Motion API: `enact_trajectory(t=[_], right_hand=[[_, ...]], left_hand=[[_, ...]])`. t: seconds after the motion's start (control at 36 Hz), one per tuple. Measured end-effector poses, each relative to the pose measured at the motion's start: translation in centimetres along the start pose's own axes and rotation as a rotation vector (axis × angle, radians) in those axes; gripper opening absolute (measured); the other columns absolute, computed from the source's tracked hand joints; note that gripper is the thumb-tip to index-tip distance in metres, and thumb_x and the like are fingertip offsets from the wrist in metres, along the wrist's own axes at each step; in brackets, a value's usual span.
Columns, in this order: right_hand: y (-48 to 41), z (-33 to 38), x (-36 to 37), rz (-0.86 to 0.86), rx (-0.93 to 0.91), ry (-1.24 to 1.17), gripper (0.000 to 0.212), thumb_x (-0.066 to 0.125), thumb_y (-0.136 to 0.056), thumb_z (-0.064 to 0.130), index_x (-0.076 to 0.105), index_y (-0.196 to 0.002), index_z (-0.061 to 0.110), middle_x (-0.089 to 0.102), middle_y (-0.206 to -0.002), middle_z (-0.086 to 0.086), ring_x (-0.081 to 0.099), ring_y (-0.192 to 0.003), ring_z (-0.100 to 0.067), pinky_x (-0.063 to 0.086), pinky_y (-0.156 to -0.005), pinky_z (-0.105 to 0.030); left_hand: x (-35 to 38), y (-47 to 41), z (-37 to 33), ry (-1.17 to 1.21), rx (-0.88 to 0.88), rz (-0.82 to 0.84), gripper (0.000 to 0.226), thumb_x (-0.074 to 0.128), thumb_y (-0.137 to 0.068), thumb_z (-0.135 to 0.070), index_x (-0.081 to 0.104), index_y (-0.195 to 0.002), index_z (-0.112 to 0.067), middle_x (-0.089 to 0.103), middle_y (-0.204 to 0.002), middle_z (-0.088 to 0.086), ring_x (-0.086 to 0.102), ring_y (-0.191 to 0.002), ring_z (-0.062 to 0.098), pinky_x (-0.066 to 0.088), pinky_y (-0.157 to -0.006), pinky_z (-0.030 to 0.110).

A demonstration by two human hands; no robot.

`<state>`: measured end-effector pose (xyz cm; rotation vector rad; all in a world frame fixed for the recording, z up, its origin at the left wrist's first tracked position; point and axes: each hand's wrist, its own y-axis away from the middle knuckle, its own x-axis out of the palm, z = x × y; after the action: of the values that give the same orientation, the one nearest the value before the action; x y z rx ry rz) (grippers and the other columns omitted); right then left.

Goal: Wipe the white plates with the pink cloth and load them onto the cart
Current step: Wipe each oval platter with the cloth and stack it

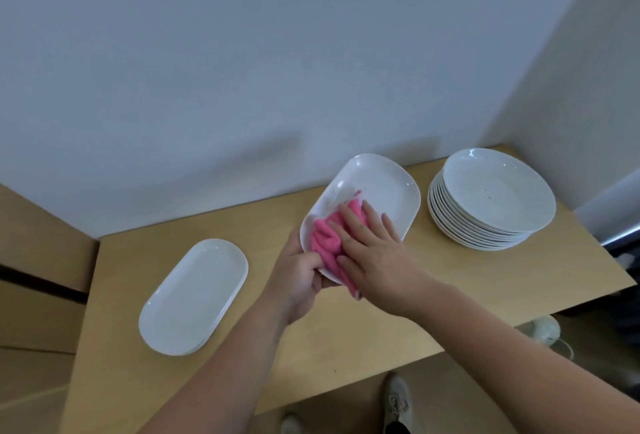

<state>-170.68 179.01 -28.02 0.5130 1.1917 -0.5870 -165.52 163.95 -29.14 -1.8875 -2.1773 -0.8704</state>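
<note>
Your two bare forearms reach in from the near edge of the surface (346,347), and below that edge one of your shoes (396,395) shows on the floor. Your left hand (298,281) grasps the white plate (381,187) by its near rim, with the thumb curled over the top of the rim and the rest of the fingers hidden underneath. The plate is a rounded rectangle, held up off the surface over its middle and tilted, with its far end raised toward the wall (242,69). Your right hand (377,260) lies flat on the pink cloth (325,243) with its fingers straight and spread, pressing the cloth against the inside of the plate rather than gripping it. The cloth is bunched over the near half of the plate, just beside your left thumb, and one corner of it hangs past the rim under your right palm. A short stack of oval plates (194,295) lies near the left edge of the surface, well apart from the plate you hold. A taller stack of round plates (491,198) stands in the far right corner, and its top plate carries a few small dark specks.
</note>
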Motion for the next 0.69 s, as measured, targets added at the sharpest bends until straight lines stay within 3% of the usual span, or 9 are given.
enact_trajectory(t=[0.08,0.19,0.28,0.36,0.42,0.47,0.58,0.64,0.69], right_hand=[[0.5,0.5,-0.1,-0.021,-0.032,-0.045,0.065,0.009,-0.094,0.058,-0.003,-0.153,0.033,-0.014,-0.159,0.006,-0.027,-0.143,-0.019,-0.008,-0.119,-0.038],[-0.2,-0.2,-0.2,-0.069,-0.082,-0.049,0.054,0.030,-0.104,0.035,0.010,-0.153,0.026,-0.002,-0.158,0.007,-0.019,-0.144,-0.020,-0.002,-0.120,-0.033],[-1.0,-1.3,-0.3,-0.130,-0.105,-0.041,0.053,0.041,-0.101,0.020,0.022,-0.150,0.018,0.009,-0.156,0.003,-0.006,-0.145,-0.027,0.006,-0.118,-0.038],[-2.7,-3.8,-1.0,-0.185,0.055,-0.001,0.056,0.039,-0.097,0.006,0.025,-0.150,0.015,0.020,-0.158,-0.009,0.003,-0.148,-0.033,0.008,-0.120,-0.043],[-3.7,-5.7,-1.8,-0.190,0.164,0.068,0.054,0.034,-0.099,0.011,0.023,-0.152,0.018,0.017,-0.160,-0.004,0.000,-0.148,-0.027,0.006,-0.119,-0.040],[-4.1,-6.5,-2.5,-0.228,0.230,0.023,0.049,0.037,-0.100,0.014,0.031,-0.149,0.015,0.018,-0.159,-0.006,0.006,-0.148,-0.028,0.015,-0.118,-0.042],[-4.1,-5.7,-3.0,-0.488,0.238,-0.111,0.046,0.045,-0.095,0.000,0.048,-0.140,0.009,0.034,-0.151,-0.018,0.032,-0.139,-0.038,0.033,-0.109,-0.044],[-4.2,-5.1,-3.0,-0.499,0.161,-0.085,0.048,0.040,-0.095,0.000,0.046,-0.141,0.010,0.042,-0.147,-0.014,0.035,-0.138,-0.037,0.029,-0.114,-0.043],[-4.4,-4.4,-2.6,-0.391,0.143,-0.083,0.050,0.036,-0.099,0.006,0.033,-0.148,0.010,0.034,-0.153,-0.009,0.019,-0.146,-0.031,0.013,-0.120,-0.036]], left_hand=[[0.3,0.2,-0.2,0.009,0.021,0.026,0.071,0.031,-0.080,0.023,0.049,-0.132,-0.021,0.068,-0.121,0.012,0.069,-0.089,0.032,0.056,-0.059,0.041],[0.6,0.2,-0.2,0.010,0.038,0.060,0.069,0.033,-0.083,0.024,0.046,-0.134,-0.021,0.066,-0.126,0.012,0.066,-0.108,0.032,0.058,-0.073,0.052],[0.6,0.2,0.0,0.059,0.025,0.042,0.073,0.037,-0.074,0.020,0.050,-0.130,-0.027,0.069,-0.120,0.006,0.068,-0.106,0.029,0.058,-0.069,0.050],[0.6,0.4,0.5,0.022,-0.001,0.036,0.073,0.043,-0.061,0.005,0.055,-0.124,-0.030,0.072,-0.106,-0.001,0.070,-0.090,0.022,0.056,-0.059,0.041],[0.7,0.7,1.0,0.016,-0.020,0.055,0.074,0.044,-0.060,0.003,0.056,-0.126,-0.030,0.071,-0.106,-0.001,0.070,-0.088,0.022,0.055,-0.057,0.038],[0.8,0.9,1.3,0.040,-0.035,0.080,0.076,0.044,-0.061,0.004,0.055,-0.129,-0.028,0.070,-0.110,0.001,0.069,-0.091,0.025,0.056,-0.060,0.040],[0.9,0.6,1.2,0.057,-0.036,0.119,0.080,0.044,-0.062,0.006,0.051,-0.133,-0.030,0.069,-0.115,0.002,0.068,-0.098,0.028,0.058,-0.066,0.046],[0.8,0.5,1.0,0.048,-0.027,0.130,0.080,0.044,-0.064,0.006,0.050,-0.134,-0.031,0.068,-0.117,0.001,0.067,-0.101,0.028,0.058,-0.070,0.049],[0.5,0.5,0.9,0.045,-0.025,0.141,0.080,0.044,-0.065,0.007,0.050,-0.134,-0.032,0.067,-0.120,0.001,0.066,-0.103,0.028,0.058,-0.071,0.049]])
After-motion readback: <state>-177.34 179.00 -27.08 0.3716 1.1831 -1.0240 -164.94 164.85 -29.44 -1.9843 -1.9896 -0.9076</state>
